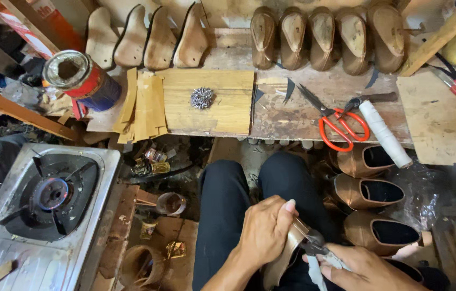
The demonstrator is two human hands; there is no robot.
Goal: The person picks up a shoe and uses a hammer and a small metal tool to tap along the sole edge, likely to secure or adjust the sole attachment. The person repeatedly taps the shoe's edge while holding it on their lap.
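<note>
A bronze shoe upper [284, 253] is held low over the person's lap, between the knees in black trousers [239, 199]. Its long axis is tilted, running from lower left up to upper right, where its edge is bitten by the jaws of a pair of pliers [314, 245].

Just right of the shoe, three more bronze shoes [370, 191] are lined up, openings facing right. Above it, on the wooden bench [292, 116], red-handled scissors [341, 124], a white spool of thread [384, 132] and a small heap of nails [202, 98] are laid; wooden shoe forms [325, 37] are ranged along the bench's back edge. Far left of the shoe, a gas stove [50, 199] is seen.

The left hand [265, 231] is wrapped over the shoe from the left, fingers closed tight on it, thumb raised. The right hand [360, 267] is brought in from the lower right, clenched around the pliers' handles.
</note>
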